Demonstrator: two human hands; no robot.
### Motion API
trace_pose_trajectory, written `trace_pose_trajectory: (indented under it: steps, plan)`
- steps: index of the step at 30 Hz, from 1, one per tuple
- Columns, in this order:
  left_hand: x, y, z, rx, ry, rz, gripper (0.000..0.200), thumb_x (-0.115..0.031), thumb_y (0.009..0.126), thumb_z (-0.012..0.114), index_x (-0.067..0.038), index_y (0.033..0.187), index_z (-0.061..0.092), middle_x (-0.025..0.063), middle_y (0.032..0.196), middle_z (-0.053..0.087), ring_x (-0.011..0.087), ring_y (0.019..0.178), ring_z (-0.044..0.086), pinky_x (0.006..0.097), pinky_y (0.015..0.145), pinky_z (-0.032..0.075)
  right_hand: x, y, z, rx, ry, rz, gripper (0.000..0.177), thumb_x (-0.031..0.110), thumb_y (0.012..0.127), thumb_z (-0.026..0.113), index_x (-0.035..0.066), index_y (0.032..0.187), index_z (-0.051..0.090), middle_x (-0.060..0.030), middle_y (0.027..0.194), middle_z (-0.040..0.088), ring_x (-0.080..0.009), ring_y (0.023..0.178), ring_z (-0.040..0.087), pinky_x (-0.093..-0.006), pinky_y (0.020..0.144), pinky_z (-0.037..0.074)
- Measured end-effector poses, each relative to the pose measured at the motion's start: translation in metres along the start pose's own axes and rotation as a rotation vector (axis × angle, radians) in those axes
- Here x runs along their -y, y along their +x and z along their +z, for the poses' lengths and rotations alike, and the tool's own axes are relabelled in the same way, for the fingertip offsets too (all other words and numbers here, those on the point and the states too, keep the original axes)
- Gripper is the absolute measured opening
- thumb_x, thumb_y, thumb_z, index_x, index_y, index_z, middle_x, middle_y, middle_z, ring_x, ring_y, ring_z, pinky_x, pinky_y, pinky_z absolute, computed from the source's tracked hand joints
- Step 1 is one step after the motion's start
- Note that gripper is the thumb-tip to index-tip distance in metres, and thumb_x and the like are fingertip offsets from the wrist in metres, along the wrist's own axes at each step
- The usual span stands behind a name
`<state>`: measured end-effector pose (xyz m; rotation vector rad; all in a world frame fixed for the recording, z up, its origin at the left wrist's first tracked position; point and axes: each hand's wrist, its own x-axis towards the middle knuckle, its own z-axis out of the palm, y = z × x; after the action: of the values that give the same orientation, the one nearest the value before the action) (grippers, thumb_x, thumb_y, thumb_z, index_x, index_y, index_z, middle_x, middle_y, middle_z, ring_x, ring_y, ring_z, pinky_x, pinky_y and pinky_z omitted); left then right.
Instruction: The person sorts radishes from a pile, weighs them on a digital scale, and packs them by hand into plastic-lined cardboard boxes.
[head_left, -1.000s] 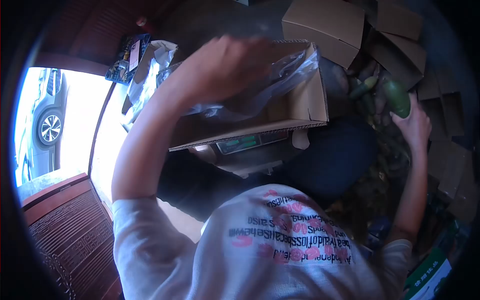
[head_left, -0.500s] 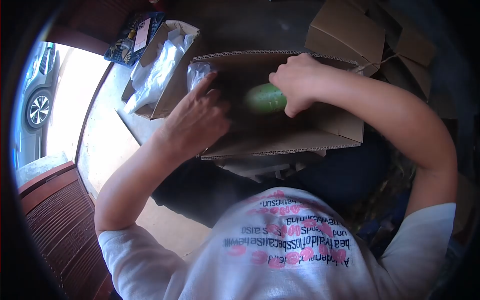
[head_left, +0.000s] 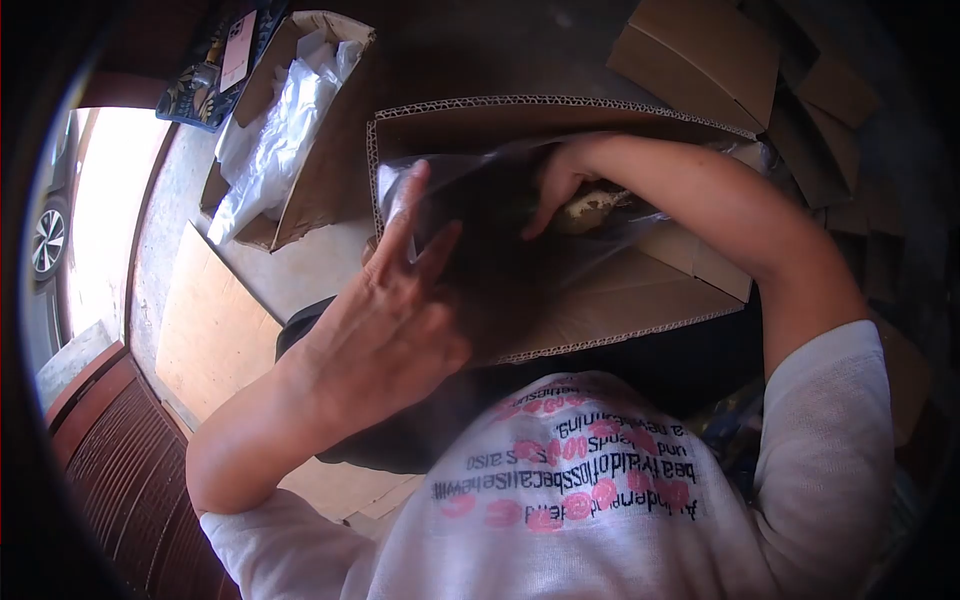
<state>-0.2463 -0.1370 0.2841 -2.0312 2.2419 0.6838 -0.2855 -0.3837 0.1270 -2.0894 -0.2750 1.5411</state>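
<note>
A cardboard box (head_left: 610, 315) sits at my lap with its top open, its inside dark. Across its mouth a clear plastic bag (head_left: 480, 163) is spread. My left hand (head_left: 400, 310) is at the box's left side, fingers stretched apart against the bag, index finger pointing up along the plastic. Reaching over the far right of the box, my right hand (head_left: 563, 180) dips down inside the bag, thumb and fingers apart and the fingertips lost in shadow. Beside that hand, under the plastic, lies a pale yellowish lump (head_left: 597, 208). The green vegetable is hidden from view.
Upper left stands a smaller cardboard box (head_left: 325, 170) with crumpled white plastic bags (head_left: 285, 130). Behind it, a pink phone (head_left: 237, 50) rests on a dark patterned tray (head_left: 190, 85). More cardboard boxes (head_left: 705, 60) are at upper right. A carved wooden panel (head_left: 130, 470) is at lower left.
My right hand has gone lower into the box, and the green vegetable it held is out of sight. My left hand's fingers have spread, and the clear bag is stretched wider.
</note>
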Motion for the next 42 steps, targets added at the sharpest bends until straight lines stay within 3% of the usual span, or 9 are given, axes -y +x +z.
trace_pose_trajectory:
  steps: [5,11,15,21,26,31,33,36,42]
  plan:
    - [-0.002,-0.007,-0.016,-0.146,0.106,-0.172,0.021,0.000,0.069,0.069,-0.021,0.071,0.074,0.0061,0.083,0.071,0.0245,0.116,0.057,0.0634,0.115,0.015,-0.026,0.031,0.036,-0.249,-0.223,-0.093,0.081,0.044,0.075,0.073,0.011,0.141,0.041,-0.0158,0.144,0.040,-0.0308,0.134,0.034,-0.0396,0.107,0.031]
    - [-0.008,-0.004,-0.007,-0.118,0.017,-0.192,0.041,0.005,0.061,0.068,-0.018,0.094,0.074,0.0062,0.072,0.068,0.0229,0.104,0.063,0.0596,0.115,0.016,-0.046,0.049,0.044,-0.044,-0.266,0.166,0.069,0.040,0.082,0.066,0.008,0.138,0.044,-0.0168,0.137,0.047,-0.0308,0.127,0.044,-0.0393,0.103,0.037]
    - [-0.012,0.002,-0.005,-0.203,0.024,-0.202,0.038,0.010,0.059,0.065,-0.014,0.086,0.074,0.0084,0.081,0.070,0.0251,0.112,0.059,0.0548,0.117,0.017,-0.027,-0.002,0.038,-0.010,-0.227,0.136,0.061,0.038,0.086,0.062,0.005,0.135,0.046,-0.0175,0.133,0.051,-0.0308,0.122,0.050,-0.0391,0.100,0.041]
    - [-0.014,0.001,-0.003,-0.170,0.030,-0.220,0.029,0.014,0.059,0.061,-0.008,0.075,0.072,0.0118,0.095,0.070,0.0282,0.118,0.054,0.0447,0.117,0.023,-0.031,-0.158,0.046,-0.851,0.114,-0.310,0.055,0.036,0.088,0.060,0.006,0.132,0.046,-0.0177,0.123,0.058,-0.0330,0.114,0.055,-0.0411,0.097,0.044]
    - [-0.017,-0.008,0.007,-0.266,0.043,-0.114,0.038,0.017,0.063,0.057,-0.008,0.091,0.061,0.0112,0.099,0.067,0.0316,0.118,0.054,0.0487,0.113,0.028,-0.046,-0.310,0.147,-1.723,0.624,-0.171,0.043,0.019,0.092,0.059,-0.001,0.128,0.047,-0.0153,0.115,0.060,-0.0255,0.104,0.059,-0.0383,0.089,0.047]
    - [-0.014,-0.010,0.026,-0.430,0.046,-0.002,0.042,0.017,0.064,0.056,-0.010,0.097,0.053,0.0099,0.101,0.065,0.0319,0.117,0.054,0.0517,0.109,0.032,-0.128,-0.293,0.323,-2.279,1.046,0.106,0.027,0.008,0.093,0.054,-0.001,0.119,0.054,-0.0128,0.108,0.065,-0.0210,0.098,0.064,-0.0322,0.086,0.052]
    - [-0.021,-0.009,0.023,-0.380,0.082,-0.033,0.041,0.016,0.065,0.056,-0.010,0.097,0.052,0.0098,0.101,0.065,0.0322,0.117,0.054,0.0520,0.109,0.031,-0.139,-0.253,0.393,-2.174,1.164,0.522,0.026,-0.002,0.091,0.050,0.004,0.115,0.058,-0.0066,0.103,0.065,-0.0155,0.092,0.062,-0.0261,0.083,0.050]
    - [-0.027,-0.007,0.022,-0.334,0.101,-0.089,0.039,0.014,0.067,0.056,-0.010,0.097,0.052,0.0100,0.102,0.065,0.0329,0.118,0.054,0.0518,0.108,0.031,-0.190,-0.139,0.513,-1.874,1.244,0.664,0.030,-0.007,0.086,0.048,0.002,0.113,0.059,-0.0038,0.100,0.065,-0.0115,0.095,0.059,-0.0282,0.083,0.048]
    - [-0.023,-0.008,0.031,-0.300,0.029,-0.195,0.037,0.014,0.067,0.057,-0.009,0.095,0.054,0.0093,0.105,0.066,0.0336,0.119,0.054,0.0531,0.106,0.030,-0.136,-0.014,0.562,-1.238,1.160,0.955,0.031,-0.001,0.083,0.053,0.003,0.114,0.057,-0.0058,0.103,0.064,-0.0141,0.096,0.059,-0.0299,0.083,0.049]
